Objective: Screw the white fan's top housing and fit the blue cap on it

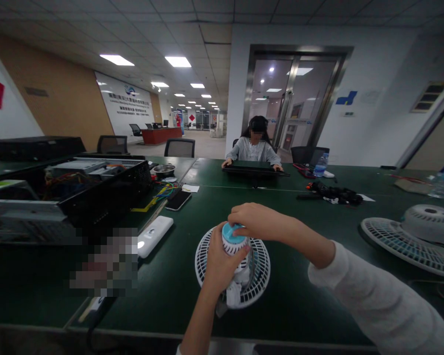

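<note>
A long dark green table (296, 301) runs across the foreground, with black mesh office chairs (179, 148) pulled up to its far side. Beyond it, pale floor tiles (196, 143) lead to a red reception desk (161, 136) before a white logo wall (124, 103). A wood-panelled wall (55, 93) flanks the left, steel-framed glass doors (294, 96) stand at right, and rows of recessed ceiling lights (177, 61) brighten the room.

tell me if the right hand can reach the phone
Probably yes: the right hand rests on the fan's blue top, and nothing seems to stand between it and the phone.
</note>
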Demonstrator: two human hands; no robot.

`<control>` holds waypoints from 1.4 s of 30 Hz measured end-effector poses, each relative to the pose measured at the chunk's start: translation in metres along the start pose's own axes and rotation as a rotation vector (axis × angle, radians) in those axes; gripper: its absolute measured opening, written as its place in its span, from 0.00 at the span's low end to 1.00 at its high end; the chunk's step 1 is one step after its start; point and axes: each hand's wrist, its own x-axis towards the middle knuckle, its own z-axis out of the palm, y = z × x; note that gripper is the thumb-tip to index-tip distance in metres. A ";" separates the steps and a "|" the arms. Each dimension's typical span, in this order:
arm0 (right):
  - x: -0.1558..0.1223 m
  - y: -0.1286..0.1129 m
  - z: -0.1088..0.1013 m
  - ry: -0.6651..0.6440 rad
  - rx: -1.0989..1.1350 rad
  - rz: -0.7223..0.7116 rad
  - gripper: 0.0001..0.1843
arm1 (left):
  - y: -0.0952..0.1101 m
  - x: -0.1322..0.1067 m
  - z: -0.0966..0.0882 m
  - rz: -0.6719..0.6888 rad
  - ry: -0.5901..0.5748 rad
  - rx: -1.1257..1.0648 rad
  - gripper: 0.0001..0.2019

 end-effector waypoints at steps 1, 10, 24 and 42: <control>0.001 -0.001 0.000 0.001 -0.009 0.013 0.08 | 0.000 0.000 0.000 -0.003 0.001 -0.007 0.26; 0.008 -0.022 0.008 0.040 -0.034 0.217 0.16 | -0.003 0.001 0.002 0.048 0.017 -0.017 0.26; -0.009 0.003 -0.003 0.013 0.137 0.014 0.14 | -0.004 0.001 0.001 0.021 0.017 -0.011 0.26; 0.009 -0.023 0.011 0.054 -0.079 0.206 0.15 | -0.003 0.001 0.002 0.043 0.025 -0.005 0.26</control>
